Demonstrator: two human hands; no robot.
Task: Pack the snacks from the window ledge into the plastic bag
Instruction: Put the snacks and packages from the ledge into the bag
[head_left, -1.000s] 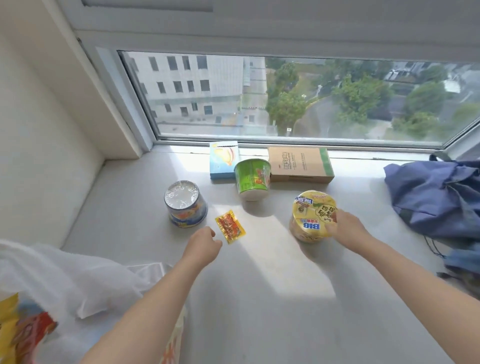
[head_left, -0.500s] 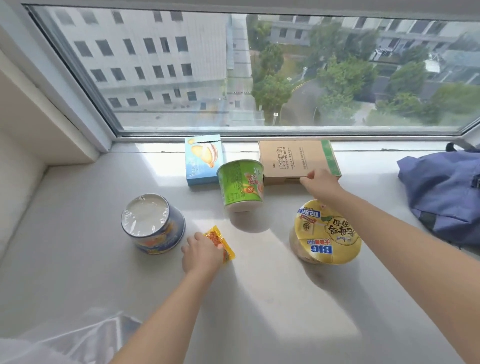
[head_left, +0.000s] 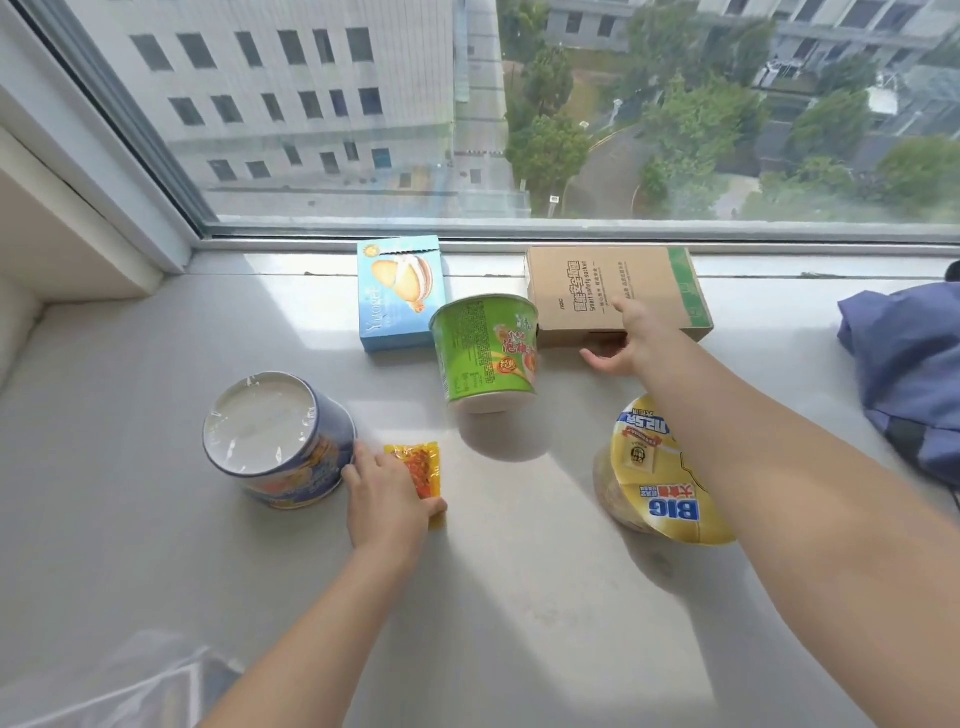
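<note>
Snacks lie on the white window ledge (head_left: 519, 613). My left hand (head_left: 387, 501) lies over a small orange-and-yellow sachet (head_left: 423, 465), fingers curled on it and thumb at its near corner. My right hand (head_left: 631, 338) holds the front edge of a brown cardboard box (head_left: 597, 278), fingers on top and thumb against its front face. An upturned blue noodle cup (head_left: 275, 441) stands just left of my left hand. A green noodle cup (head_left: 488, 353), a light blue biscuit box (head_left: 400, 296) and a yellow noodle bowl (head_left: 660, 488) are also there. The clear plastic bag (head_left: 130, 686) shows at the bottom left.
A blue fabric bag (head_left: 909, 364) lies at the ledge's right end. The window frame (head_left: 571, 236) runs along the back, and a wall recess closes off the left. The yellow bowl sits under my right forearm.
My left hand moved from beside the sachet onto it. My right hand left the yellow bowl and reached back to the cardboard box. The view moved closer and the bag slid down out of frame.
</note>
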